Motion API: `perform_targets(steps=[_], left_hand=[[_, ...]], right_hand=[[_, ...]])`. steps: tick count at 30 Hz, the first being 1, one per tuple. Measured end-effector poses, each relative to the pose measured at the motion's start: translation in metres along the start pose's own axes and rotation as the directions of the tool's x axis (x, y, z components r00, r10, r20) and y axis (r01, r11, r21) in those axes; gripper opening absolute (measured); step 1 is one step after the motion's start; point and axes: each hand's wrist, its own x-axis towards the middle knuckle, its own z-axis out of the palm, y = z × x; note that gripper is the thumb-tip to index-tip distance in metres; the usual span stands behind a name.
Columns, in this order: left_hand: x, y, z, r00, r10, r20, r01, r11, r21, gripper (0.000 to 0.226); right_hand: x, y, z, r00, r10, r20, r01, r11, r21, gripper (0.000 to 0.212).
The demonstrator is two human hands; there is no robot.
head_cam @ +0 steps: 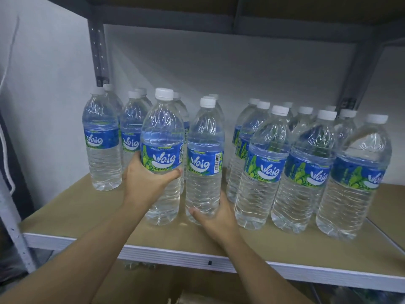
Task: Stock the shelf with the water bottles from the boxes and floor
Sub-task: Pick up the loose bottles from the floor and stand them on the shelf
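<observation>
Placement step: my left hand (pixel 146 179) wraps one bottle (pixel 162 154), right hand (pixel 215 218) cups second bottle (pixel 205 159) on shelf (pixel 197 261). Next: release both, fetch more.

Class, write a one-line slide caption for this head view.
Left hand and right hand each set a water bottle on the shelf.

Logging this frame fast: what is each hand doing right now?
Left hand: closed around a water bottle at its label.
Right hand: closed around the lower part of the neighbouring bottle.
</observation>
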Motion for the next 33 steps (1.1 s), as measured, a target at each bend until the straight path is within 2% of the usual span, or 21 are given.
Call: perform_targets(steps=[4, 12, 16, 25, 33], left_hand=[[0.013, -0.004, 0.009, 1.0, -0.018, 0.001, 0.018, 0.999, -0.032, 0.068], [0.015, -0.02, 0.019, 0.999, -0.051, 0.007, 0.051, 0.997, -0.05, 0.064], [0.024, -0.029, 0.018, 0.991, -0.082, 0.106, 0.086, 0.996, -0.027, 0.078], [0.022, -0.025, 0.013, 0.955, -0.142, 0.259, 0.177, 0.978, -0.115, 0.08], [0.019, -0.024, 0.016, 0.963, -0.151, 0.223, 0.175, 0.98, -0.092, 0.081]], right_hand=[[-0.001, 0.002, 0.001, 1.0, -0.024, -0.012, 0.024, 1.0, -0.012, 0.081], [-0.001, 0.004, 0.001, 0.996, -0.085, -0.01, 0.085, 0.995, -0.045, 0.09], [0.0, 0.005, 0.0, 0.996, -0.084, -0.014, 0.084, 0.996, -0.023, 0.092], [0.002, 0.01, 0.002, 0.996, -0.089, -0.011, 0.089, 0.995, 0.04, 0.09], [0.001, 0.007, 0.002, 0.996, -0.087, 0.0, 0.087, 0.995, 0.043, 0.095]])
